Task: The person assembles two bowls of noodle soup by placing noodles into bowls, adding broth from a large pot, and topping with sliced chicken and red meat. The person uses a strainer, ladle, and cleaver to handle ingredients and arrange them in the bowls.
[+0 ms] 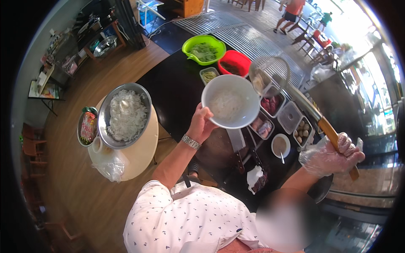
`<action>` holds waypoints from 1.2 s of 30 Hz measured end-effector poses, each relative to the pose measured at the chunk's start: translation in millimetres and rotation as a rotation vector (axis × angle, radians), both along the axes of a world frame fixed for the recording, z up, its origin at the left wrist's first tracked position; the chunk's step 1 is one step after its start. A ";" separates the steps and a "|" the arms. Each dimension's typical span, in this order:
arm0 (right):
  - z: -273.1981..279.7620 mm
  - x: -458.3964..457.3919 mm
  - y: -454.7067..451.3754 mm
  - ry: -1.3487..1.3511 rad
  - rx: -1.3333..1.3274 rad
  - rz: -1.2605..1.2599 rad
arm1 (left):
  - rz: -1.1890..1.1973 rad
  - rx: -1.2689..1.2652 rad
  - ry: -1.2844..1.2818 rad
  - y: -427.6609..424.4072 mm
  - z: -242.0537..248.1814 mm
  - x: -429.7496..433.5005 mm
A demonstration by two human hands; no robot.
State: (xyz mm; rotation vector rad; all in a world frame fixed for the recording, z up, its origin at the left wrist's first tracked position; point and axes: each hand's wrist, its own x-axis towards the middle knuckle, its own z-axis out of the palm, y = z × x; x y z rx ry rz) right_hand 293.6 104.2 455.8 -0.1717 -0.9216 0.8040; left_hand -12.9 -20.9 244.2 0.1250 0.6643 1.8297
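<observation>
My left hand (202, 124), bare with a metal watch at the wrist, grips the rim of a white bowl (230, 101) with pale, whitish contents at its bottom. In a clear plastic glove, my right hand (338, 153) holds the wooden handle of a wire-mesh strainer (269, 76). The strainer's basket is just right of the bowl, with something pale in or behind its mesh; which of these I cannot tell. Beneath the bowl, a cleaver (236, 140) lies on a round, dark board (216, 147).
Behind the bowl stand a green basin (204, 50) of leafy greens and a red basin (234, 63). Trays of meat (271, 104) and round pieces (302, 131), plus a small bowl with a spoon (280, 146), sit at right. A steel bowl of white noodles (126, 115) rests on a round table (139, 158).
</observation>
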 end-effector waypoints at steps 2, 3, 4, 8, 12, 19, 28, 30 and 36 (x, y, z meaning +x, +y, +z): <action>-16.5 1.6 19.3 0.059 -0.284 -0.047 | 0.101 -0.148 -0.026 -7.7 -40.4 -37.9; -25.3 5.0 24.9 0.046 -0.342 0.010 | 0.148 -0.191 -0.049 -11.9 -63.1 -53.5; -33.7 9.9 28.3 0.073 -0.429 0.030 | 0.203 -0.212 -0.074 -12.6 -86.1 -69.1; -54.0 31.5 32.5 0.037 -0.557 -0.020 | 0.318 -0.272 -0.173 -1.6 -168.1 -128.9; -52.8 55.0 30.8 0.021 -0.596 -0.127 | 0.428 -0.341 -0.193 21.7 -223.4 -165.6; -44.0 84.0 18.3 0.055 -0.552 -0.210 | 0.482 -0.396 -0.277 72.8 -276.8 -211.5; -39.8 78.2 -0.2 0.093 -0.489 -0.115 | 0.403 -0.442 -0.254 109.8 -291.1 -243.4; -37.2 68.4 -2.1 0.134 -0.529 -0.168 | 0.389 -0.453 -0.255 113.1 -293.6 -248.8; -30.8 37.7 -1.5 0.187 -0.528 -0.111 | 0.374 -0.450 -0.229 111.0 -313.0 -259.9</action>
